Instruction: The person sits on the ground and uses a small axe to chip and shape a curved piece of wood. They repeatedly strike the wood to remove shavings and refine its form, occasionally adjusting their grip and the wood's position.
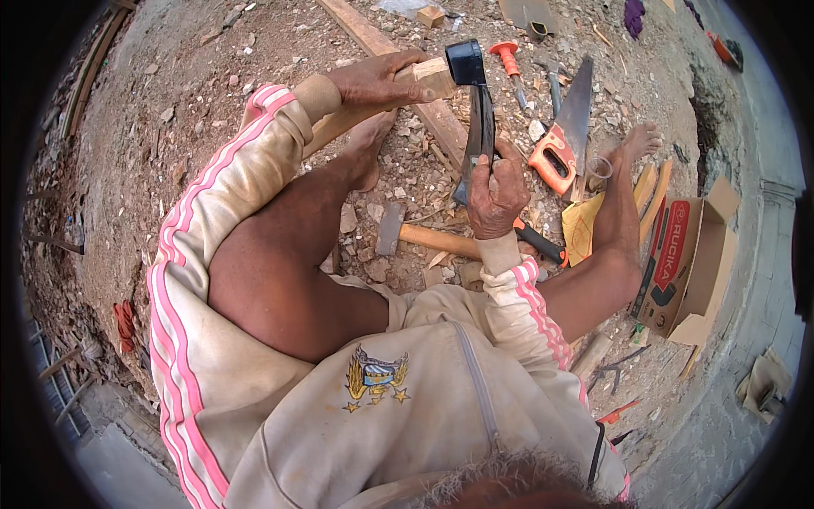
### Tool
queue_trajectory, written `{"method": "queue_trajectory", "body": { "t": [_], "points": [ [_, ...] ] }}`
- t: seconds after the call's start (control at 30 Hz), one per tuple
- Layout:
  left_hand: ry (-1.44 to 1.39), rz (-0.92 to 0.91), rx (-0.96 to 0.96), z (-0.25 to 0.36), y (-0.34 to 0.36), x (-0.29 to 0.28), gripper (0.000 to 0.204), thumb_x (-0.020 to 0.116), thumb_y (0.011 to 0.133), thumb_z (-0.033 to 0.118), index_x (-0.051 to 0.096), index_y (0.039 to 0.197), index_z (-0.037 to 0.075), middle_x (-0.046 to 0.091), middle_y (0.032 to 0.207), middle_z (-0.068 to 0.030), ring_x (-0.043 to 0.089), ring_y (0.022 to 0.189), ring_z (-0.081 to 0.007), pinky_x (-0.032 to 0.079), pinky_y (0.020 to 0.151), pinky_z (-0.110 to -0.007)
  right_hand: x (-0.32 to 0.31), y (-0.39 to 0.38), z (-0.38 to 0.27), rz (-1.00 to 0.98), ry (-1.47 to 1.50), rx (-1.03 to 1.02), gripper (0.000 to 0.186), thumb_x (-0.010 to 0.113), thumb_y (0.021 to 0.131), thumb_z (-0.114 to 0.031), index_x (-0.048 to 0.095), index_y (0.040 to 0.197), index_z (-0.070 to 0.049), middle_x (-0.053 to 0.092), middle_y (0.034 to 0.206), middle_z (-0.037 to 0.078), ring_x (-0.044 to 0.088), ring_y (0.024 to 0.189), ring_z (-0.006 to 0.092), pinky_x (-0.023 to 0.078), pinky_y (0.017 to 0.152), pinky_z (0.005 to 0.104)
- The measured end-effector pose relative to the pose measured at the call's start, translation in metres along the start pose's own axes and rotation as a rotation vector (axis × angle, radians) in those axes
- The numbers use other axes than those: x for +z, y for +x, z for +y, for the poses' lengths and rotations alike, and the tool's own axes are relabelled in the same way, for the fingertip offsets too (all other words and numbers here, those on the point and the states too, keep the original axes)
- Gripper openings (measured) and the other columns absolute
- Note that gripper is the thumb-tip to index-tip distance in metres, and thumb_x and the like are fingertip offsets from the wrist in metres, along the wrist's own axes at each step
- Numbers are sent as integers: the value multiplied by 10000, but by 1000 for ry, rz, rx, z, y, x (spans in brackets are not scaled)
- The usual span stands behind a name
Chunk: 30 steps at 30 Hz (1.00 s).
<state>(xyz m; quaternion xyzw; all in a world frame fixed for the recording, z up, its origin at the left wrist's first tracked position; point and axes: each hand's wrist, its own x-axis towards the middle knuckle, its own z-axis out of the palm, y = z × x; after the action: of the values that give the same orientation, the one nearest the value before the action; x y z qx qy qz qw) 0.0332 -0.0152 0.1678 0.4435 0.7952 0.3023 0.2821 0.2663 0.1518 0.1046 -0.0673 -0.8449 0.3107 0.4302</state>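
My left hand [377,83] is wrapped round a pale length of wood [437,76], which runs back beneath my left forearm. Fingers closed, my right hand [498,197] grips a dark metal tool head [481,119] with a long, slightly curved body. At its upper end is a thick black squarish socket [464,63], beside the end of the wood; whether they touch I cannot tell. Below my hands lies a hammer [392,229] with a wooden handle. Close to my right wrist is a black-and-orange tool handle [539,243]; its other end is hidden.
A handsaw [570,127] with an orange grip, an orange-handled chisel [507,64] and a wooden beam [365,27] lie ahead on stony ground. An open cardboard box [691,263] stands at the right beside my right leg. A concrete edge runs along the far right.
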Motion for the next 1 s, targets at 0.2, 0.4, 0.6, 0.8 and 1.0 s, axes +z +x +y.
{"method": "queue_trajectory", "body": {
  "t": [0.2,0.4,0.6,0.8,1.0],
  "points": [
    [-82,-118,-19,1,7,20,1011,665,848,698,336,1558,58,463,1509,-226,441,1412,-338,371,1160,-436,-3,-30,3,1,6,53,146,672,842,4,536,788,4,702,1098,225,679,854,372,541,737,439],
    [-64,-187,-44,-27,22,39,866,680,884,591,363,1564,159,496,1501,-163,453,1403,-302,350,1164,-407,-5,-49,5,-23,57,168,78,636,840,5,560,831,14,683,1087,225,659,862,377,529,744,446],
    [-328,-259,-78,-27,20,46,811,734,883,466,396,1561,178,494,1512,-122,458,1385,-258,342,1166,-390,-15,-61,-7,-112,45,124,119,670,787,-33,566,802,23,651,1216,239,670,969,373,544,795,409],
    [-276,-213,45,-31,15,50,810,755,873,445,411,1556,177,539,1468,-111,489,1354,-246,360,1152,-382,-20,-13,9,-168,492,452,432,710,900,-336,605,1123,18,601,1293,235,591,1187,323,459,1000,401],
    [-47,-62,227,-24,12,56,746,692,922,515,460,1486,85,627,1330,-180,587,1250,-295,456,1056,-415,22,58,68,-572,851,760,740,676,946,-486,492,1442,32,604,1290,153,564,1217,200,425,1053,330]
  ]
}}
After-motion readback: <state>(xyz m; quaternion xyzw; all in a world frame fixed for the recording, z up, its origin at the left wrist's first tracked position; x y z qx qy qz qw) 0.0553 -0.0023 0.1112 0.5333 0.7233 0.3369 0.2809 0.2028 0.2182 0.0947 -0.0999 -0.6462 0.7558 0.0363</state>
